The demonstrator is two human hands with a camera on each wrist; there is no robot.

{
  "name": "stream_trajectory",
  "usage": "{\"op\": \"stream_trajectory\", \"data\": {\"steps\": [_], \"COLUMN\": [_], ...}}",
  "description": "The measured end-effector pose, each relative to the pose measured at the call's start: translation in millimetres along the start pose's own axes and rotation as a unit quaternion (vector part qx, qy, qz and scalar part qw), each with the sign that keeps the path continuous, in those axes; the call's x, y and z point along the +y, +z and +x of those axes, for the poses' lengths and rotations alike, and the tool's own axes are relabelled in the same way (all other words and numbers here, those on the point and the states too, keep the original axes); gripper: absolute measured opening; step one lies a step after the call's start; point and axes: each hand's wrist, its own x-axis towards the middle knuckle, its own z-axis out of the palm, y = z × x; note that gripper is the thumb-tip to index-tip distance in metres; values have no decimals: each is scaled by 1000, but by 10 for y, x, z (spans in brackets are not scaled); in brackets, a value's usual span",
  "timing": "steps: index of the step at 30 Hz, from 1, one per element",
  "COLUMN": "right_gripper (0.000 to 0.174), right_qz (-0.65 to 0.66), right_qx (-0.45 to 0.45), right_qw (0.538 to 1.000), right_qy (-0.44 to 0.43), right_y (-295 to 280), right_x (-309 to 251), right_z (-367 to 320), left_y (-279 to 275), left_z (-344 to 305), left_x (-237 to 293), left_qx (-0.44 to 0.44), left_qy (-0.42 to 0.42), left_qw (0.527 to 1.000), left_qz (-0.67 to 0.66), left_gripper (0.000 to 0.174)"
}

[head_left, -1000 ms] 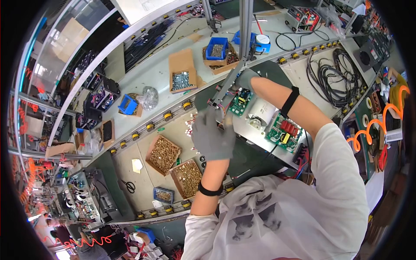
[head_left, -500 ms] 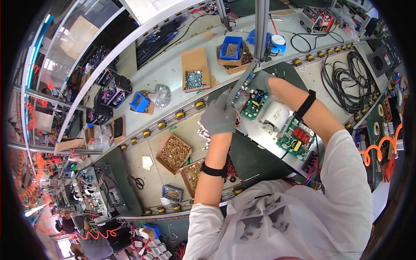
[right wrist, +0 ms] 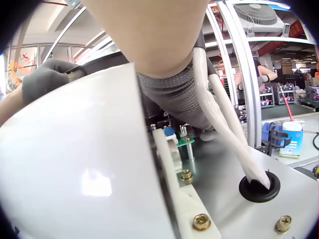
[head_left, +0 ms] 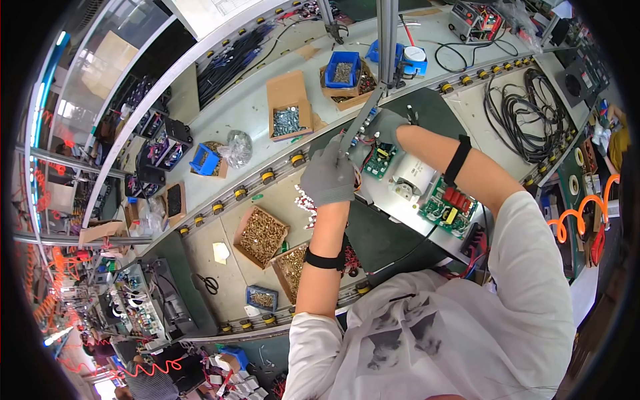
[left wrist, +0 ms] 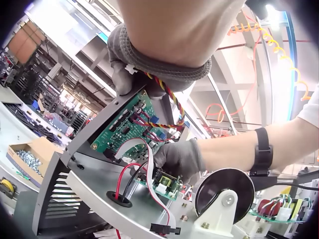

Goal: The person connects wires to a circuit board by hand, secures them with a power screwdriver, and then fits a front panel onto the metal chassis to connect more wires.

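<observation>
My gloved left hand (head_left: pixel 328 177) grips the edge of a grey metal panel (head_left: pixel 361 122), which stands tilted at the end of a device chassis. A green circuit board (left wrist: pixel 122 130) is fixed on the panel's inner face. My gloved right hand (head_left: pixel 387 125) reaches in behind the panel, beside a smaller green board (head_left: pixel 379 160); its fingertips are hidden among cables in the left wrist view. A grey ribbon cable (left wrist: pixel 149 164) runs from the panel's board down to the chassis. A large white cylinder (head_left: pixel 412 175) and a board with red parts (head_left: pixel 448 207) sit nearer my body.
Cardboard boxes of brass fasteners (head_left: pixel 262 235) and a small blue bin (head_left: pixel 262 298) lie left of the chassis, near scissors (head_left: pixel 208 285). Beyond the roller track (head_left: pixel 267 175) are a box of silver screws (head_left: pixel 288 121) and a metal post (head_left: pixel 387 47). Coiled black cables (head_left: pixel 530 123) lie at right.
My left hand has moved up from below the panel to its edge and now grips it. The right hand stays behind the panel. The head view has shifted slightly.
</observation>
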Motion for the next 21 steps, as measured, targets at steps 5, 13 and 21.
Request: {"op": "stream_trajectory", "data": {"steps": [5, 13, 21], "right_gripper": [43, 26, 29], "right_qz": [308, 236, 219], "right_qx": [-34, 37, -36], "right_qw": [938, 967, 971], "right_qy": [155, 91, 88], "right_y": [-53, -2, -123], "right_x": [1, 22, 42], "right_z": [-54, -97, -67], "left_y": [-21, -46, -25], "left_z": [57, 94, 85], "left_x": [-24, -13, -31], "left_qx": [0, -10, -27], "left_qy": [-30, -43, -55], "left_qw": [999, 999, 997], "left_qz": [-19, -31, -40], "left_gripper": [25, 25, 29]}}
